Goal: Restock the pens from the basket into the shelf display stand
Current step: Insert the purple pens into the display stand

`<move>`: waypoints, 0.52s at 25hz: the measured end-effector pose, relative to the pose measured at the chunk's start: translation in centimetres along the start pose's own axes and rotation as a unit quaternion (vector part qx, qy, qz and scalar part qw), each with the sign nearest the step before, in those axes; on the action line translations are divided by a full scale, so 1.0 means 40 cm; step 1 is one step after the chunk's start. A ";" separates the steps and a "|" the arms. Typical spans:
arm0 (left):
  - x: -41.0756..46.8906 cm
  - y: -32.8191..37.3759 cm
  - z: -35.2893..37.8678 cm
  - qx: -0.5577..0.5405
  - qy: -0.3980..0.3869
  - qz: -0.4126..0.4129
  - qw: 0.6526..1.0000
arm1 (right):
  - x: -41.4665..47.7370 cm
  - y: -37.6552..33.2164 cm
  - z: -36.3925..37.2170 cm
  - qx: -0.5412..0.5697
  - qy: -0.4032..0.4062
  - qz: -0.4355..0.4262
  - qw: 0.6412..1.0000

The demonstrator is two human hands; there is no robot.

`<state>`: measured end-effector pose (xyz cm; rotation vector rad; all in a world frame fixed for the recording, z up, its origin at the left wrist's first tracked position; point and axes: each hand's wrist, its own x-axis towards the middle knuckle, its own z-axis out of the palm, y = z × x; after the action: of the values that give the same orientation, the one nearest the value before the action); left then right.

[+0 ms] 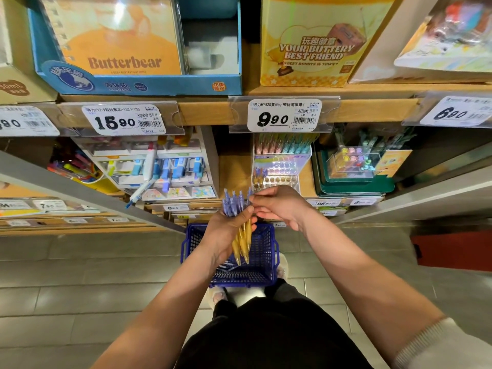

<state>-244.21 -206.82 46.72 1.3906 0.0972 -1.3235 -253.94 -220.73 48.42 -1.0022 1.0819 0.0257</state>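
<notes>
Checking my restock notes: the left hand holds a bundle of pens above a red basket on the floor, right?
No, the basket is blue, not red; the head view shows it. The left hand does hold the bundle of pens above it.

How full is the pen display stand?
Mostly empty: the display stand shows rows of bare holes; a few pens stand at its left.

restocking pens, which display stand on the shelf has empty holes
The pastel stand just above the right hand: its front rows of round holes stand mostly empty. The white stand and green stand beside it show none.
</notes>
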 end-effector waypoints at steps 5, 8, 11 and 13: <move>0.009 0.006 -0.015 -0.040 0.023 -0.018 0.999 | 0.008 -0.014 -0.038 0.032 0.153 -0.197 0.968; 0.009 0.005 -0.020 -0.040 0.037 -0.018 0.998 | 0.030 -0.003 -0.053 -0.025 0.270 -0.286 0.919; 0.007 0.003 -0.021 -0.033 0.037 -0.017 0.999 | 0.057 0.024 -0.043 -0.099 0.289 -0.317 0.898; 0.007 0.004 -0.023 -0.039 0.040 -0.014 0.998 | 0.076 0.041 -0.036 -0.144 0.288 -0.327 0.888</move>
<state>-243.44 -206.38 46.36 1.3809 0.2206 -1.2744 -254.18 -222.08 44.92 -1.6730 1.2347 -0.7212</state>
